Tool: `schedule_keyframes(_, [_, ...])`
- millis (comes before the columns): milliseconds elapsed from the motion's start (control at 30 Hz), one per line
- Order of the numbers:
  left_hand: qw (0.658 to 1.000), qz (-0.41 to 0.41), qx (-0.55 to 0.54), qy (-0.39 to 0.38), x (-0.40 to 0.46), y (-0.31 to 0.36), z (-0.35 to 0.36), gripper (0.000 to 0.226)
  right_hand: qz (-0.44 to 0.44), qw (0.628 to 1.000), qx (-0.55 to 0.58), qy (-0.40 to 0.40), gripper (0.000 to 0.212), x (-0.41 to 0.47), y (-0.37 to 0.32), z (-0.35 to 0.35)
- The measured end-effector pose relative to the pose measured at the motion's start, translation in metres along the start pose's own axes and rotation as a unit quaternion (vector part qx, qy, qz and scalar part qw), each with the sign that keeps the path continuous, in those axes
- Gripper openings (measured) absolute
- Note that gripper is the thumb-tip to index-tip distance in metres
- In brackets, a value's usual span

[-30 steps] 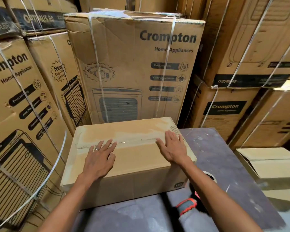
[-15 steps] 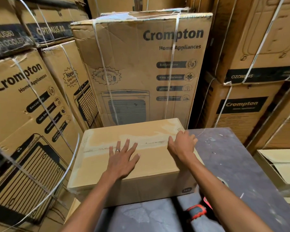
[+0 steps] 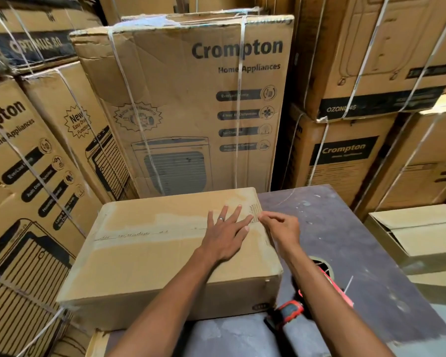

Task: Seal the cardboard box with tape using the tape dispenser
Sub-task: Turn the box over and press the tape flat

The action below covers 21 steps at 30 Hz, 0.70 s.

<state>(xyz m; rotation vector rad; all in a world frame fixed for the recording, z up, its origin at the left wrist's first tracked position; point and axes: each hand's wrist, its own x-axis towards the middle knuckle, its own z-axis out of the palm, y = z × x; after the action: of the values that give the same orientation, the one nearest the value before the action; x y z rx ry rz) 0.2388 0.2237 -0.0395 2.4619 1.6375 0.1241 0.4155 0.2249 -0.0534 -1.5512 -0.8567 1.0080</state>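
All around me I see stacked Crompton appliance cartons [image 3: 191, 104] bound with white straps, filling the view from 9 to 3 o'clock. Below them a dark worktable [image 3: 345, 228] runs toward 4 o'clock, and the cardboard box [image 3: 150, 256] lies on its left part, at about 7 o'clock from the centre, flaps closed, with a clear tape strip [image 3: 139, 231] along the top seam. The left hand [image 3: 224, 235] lies flat on the lid, fingers spread, a ring on one. The right hand [image 3: 281, 228] pinches the tape end at the box's right edge. The red tape dispenser [image 3: 290, 309] rests on the table at 5 o'clock, partly hidden under the right forearm.
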Motion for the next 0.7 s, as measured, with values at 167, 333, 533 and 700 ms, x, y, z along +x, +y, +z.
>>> schedule_keyframes(167, [1.000, 0.019, 0.013, -0.003, -0.001, 0.000, 0.003, 0.048, 0.127, 0.963, 0.236, -0.037, 0.022, -0.017, 0.021, -0.009])
schedule_keyframes(333, [1.000, 0.020, 0.014, -0.004, 0.001, -0.002, 0.002, 0.048, 0.172, 0.974, 0.142, 0.040, 0.007, -0.045, 0.054, -0.019])
schedule_keyframes(533, [1.000, 0.025, 0.007, -0.002, 0.002, -0.005, 0.006, 0.053, 0.238, 0.950, 0.065, 0.191, 0.039, -0.088, 0.151, -0.014])
schedule_keyframes(700, [1.000, 0.029, 0.002, 0.000, 0.004, -0.007, 0.009, 0.057, 0.286, 0.907, 0.069, 0.302, 0.056, -0.102, 0.158, -0.001])
